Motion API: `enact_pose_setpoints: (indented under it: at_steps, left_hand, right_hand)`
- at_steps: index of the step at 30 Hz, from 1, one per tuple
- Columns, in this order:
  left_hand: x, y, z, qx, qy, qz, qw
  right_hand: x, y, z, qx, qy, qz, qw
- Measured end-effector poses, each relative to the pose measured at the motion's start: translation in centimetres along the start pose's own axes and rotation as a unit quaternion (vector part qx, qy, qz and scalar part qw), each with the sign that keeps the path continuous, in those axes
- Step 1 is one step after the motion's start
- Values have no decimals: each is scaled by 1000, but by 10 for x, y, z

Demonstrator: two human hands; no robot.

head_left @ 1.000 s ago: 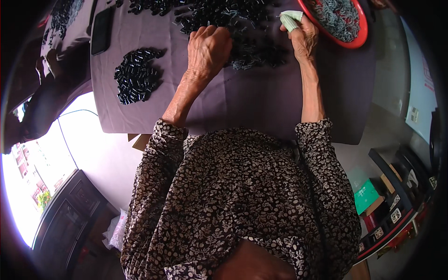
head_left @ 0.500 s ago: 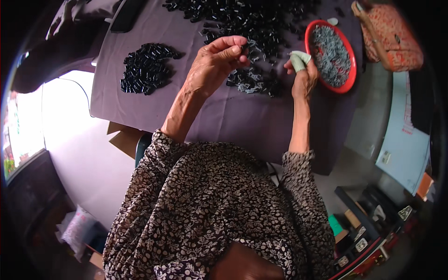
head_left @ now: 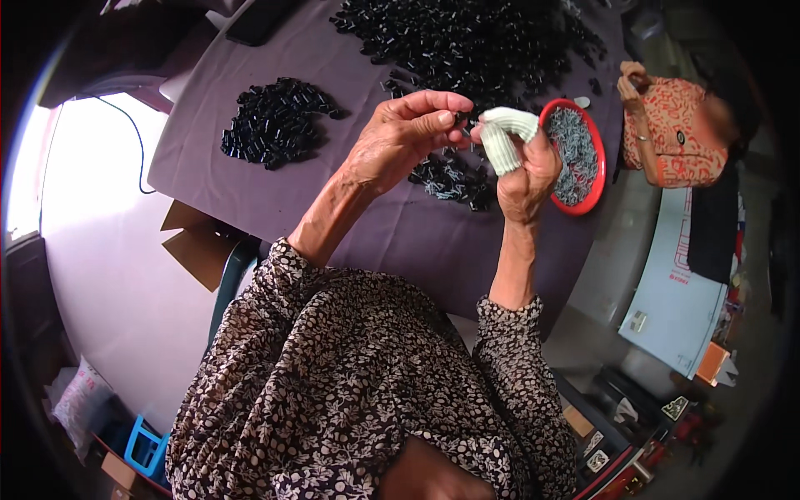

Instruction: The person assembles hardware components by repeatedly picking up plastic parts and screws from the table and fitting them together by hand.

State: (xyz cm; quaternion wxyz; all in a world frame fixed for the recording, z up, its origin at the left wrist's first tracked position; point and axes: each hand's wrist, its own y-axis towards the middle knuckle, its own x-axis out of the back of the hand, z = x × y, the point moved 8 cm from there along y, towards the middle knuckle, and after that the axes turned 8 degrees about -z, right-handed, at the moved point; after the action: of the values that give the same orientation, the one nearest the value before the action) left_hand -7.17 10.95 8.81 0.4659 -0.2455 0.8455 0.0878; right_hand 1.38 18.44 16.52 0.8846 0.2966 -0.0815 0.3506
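My left hand [head_left: 400, 137] is raised above the purple table [head_left: 392, 237], fingers pinched on a small black part. My right hand [head_left: 525, 162] is close beside it, thumb and finger wrapped in white knit finger covers, pinching the same small part from the other side. Below the hands lies a small cluster of black parts [head_left: 450, 179]. A large heap of black parts [head_left: 475, 42] covers the far side of the table. A separate pile of black parts [head_left: 279, 121] sits to the left. A red round tray [head_left: 593, 179] with small grey pieces is just right of my right hand.
Another person in an orange patterned top [head_left: 675, 133] sits at the table's right end. A dark flat device [head_left: 254, 25] lies at the far left corner. Cardboard [head_left: 196, 242] sticks out under the left edge. Boxes and tools crowd the floor at lower right.
Both hands lifted off the table and came together in front of me. The left hand left the parts heap; the right moved away from the red tray.
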Motion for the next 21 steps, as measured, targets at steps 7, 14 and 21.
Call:
enact_pose_setpoints:
  at_steps: [7,14,21]
  left_hand:
    - [7,-1,-6,-22,38,-46,998]
    - [14,2,4,19,-8,-84,996]
    - [13,2,9,51,-107,-56,991]
  right_hand:
    - [-14,4,3,43,46,20,998]
    - [-12,5,0,11,63,6,998]
    - [-11,1,-4,37,-17,-39,998]
